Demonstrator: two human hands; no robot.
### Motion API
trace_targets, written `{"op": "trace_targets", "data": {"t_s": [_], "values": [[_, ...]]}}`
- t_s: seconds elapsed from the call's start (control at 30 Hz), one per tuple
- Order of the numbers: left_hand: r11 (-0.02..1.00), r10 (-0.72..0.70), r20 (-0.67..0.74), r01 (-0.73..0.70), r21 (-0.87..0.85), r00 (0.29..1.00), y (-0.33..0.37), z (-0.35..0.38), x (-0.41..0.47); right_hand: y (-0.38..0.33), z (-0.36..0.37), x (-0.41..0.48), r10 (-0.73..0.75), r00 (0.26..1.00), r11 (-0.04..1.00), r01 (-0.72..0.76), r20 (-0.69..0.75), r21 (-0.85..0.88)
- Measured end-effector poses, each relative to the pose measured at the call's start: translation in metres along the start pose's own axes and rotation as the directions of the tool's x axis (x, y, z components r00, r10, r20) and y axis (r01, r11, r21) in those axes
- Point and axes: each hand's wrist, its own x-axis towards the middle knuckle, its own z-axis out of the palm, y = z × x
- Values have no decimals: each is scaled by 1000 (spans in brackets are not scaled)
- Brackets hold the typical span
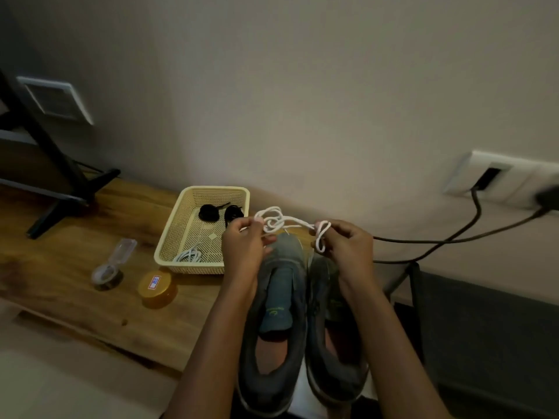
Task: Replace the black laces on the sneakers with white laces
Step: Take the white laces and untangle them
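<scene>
The white lace (276, 221) is up in the air, just above the toes of the two shoes (272, 313), all bunched in loops and twists. The left hand (245, 240) pinches one part and the right hand (348, 246) pinches another, so the fingers (253, 226) of both are curled tight on it. The job now looks like getting the tangle out. Pull softly, because a hard tug may lock the loops into a knot. Find one end, let it hang free, and feed it back through each loop in turn. The shoes lie side by side under the hands, and I see no laces in them. The black laces (208, 212) and a spare lace (189, 254) lie in the basket (193, 189) on the bench (75, 267).
</scene>
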Motion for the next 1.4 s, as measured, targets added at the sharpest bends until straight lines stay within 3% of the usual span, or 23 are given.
{"op": "trace_targets", "data": {"t_s": [0.2,0.37,0.47,0.63,0.83,1.07,1.17,1.27,1.33,1.4], "values": [[928,-142,-14,128,-351,990,11,4,-6,-11,-8,5,195,980,927,-172,-34,334],[922,-108,-123,53,-383,986,12,4,-7,-15,-25,14,322,945,819,-249,-54,517],[943,-94,-210,20,-332,973,8,0,-3,-17,-31,15,344,932,745,-197,-114,637],[927,-162,-274,51,-370,948,9,-2,-2,-16,-31,15,367,916,734,-181,-159,655],[777,-359,-218,161,-609,908,15,-10,0,-10,-33,18,436,877,708,-197,-201,678],[618,-416,-103,197,-761,904,18,-16,4,-17,-33,13,414,910,521,-247,11,817],[566,-370,-49,184,-803,928,18,-16,4,-18,-30,10,328,942,549,-256,77,795],[589,-324,-19,186,-787,946,19,-16,2,-22,-29,9,278,957,654,-250,80,714],[622,-294,10,199,-758,956,21,-15,1,-23,-28,9,252,967,782,-189,-24,594],[651,-251,66,219,-727,966,24,-16,2,-16,-25,12,173,963,938,-96,-209,334]]}}
